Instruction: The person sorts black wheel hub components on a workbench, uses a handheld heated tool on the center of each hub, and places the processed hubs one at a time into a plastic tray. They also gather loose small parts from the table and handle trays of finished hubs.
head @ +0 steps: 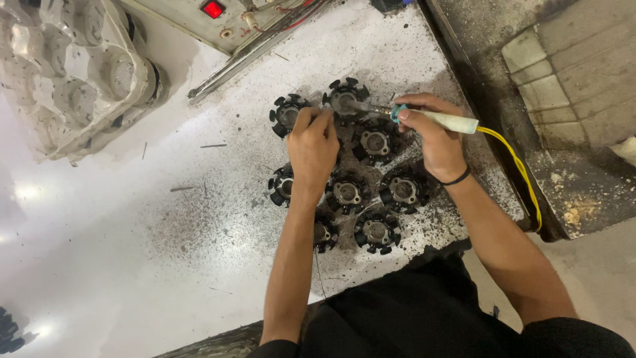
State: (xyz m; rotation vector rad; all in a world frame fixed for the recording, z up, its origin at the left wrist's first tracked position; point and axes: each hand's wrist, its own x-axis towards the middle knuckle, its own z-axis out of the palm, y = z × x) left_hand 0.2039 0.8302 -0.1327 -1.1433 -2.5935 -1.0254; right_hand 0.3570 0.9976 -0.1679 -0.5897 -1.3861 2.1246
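On a white worktable (132, 232) peppered with dark soot and metal specks, black toothed stator cores (375, 142) lie clustered. The right hand (434, 136) grips a soldering iron (430, 118) with a yellow cord (520, 169), its tip at the top stator (344, 99). The left hand (311, 146) pinches closed just beside it; a grimy tiled floor (570, 73) lies to the right.

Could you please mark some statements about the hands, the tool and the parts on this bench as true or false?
1. The right hand holds a soldering iron with a yellow cord. True.
2. The left hand lies flat on bare table, away from the parts. False: it rests among the black toothed round parts.
3. The iron's tip points at the rearmost part. True.
4. The white table is spotless. False: dark specks surround the parts.
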